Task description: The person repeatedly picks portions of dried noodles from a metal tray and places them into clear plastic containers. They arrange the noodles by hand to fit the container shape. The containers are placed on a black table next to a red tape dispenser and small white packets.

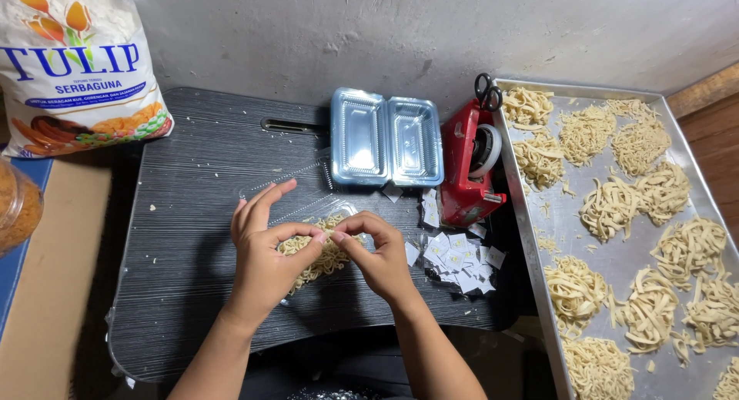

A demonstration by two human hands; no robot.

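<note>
My left hand and my right hand meet over a clear plastic box that holds a nest of pale noodles on a dark table. The thumb and forefinger of each hand pinch together at a small white bit above the noodles; what it is I cannot tell. The other fingers of my left hand are spread upward. The box's clear lid lies open toward the far left.
An open empty clear box lies behind. A red tape dispenser with black scissors stands right of it. Small white paper labels are piled near my right hand. A metal tray holds several noodle nests. A flour bag stands far left.
</note>
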